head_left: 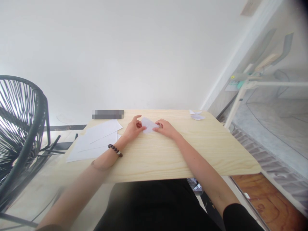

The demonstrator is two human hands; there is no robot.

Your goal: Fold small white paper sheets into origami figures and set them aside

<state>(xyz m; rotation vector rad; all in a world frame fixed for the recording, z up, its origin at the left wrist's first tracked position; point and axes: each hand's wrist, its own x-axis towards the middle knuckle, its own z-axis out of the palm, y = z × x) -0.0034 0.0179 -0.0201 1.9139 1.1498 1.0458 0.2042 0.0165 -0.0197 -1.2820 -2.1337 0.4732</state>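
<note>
A small folded piece of white paper (148, 124) lies in the middle of a light wooden table (168, 154). My left hand (133, 128) pinches its left edge with thumb and fingers, and a dark bead bracelet sits on that wrist. My right hand (165, 127) presses and grips the paper's right edge with curled fingers. Both forearms stretch across the tabletop toward the paper.
Several white sheets (96, 141) lie overlapped at the table's left side. Small folded paper pieces (196, 115) rest at the far right corner. A black wire chair (21, 134) stands to the left. A white frame (240, 99) and glass panel are on the right.
</note>
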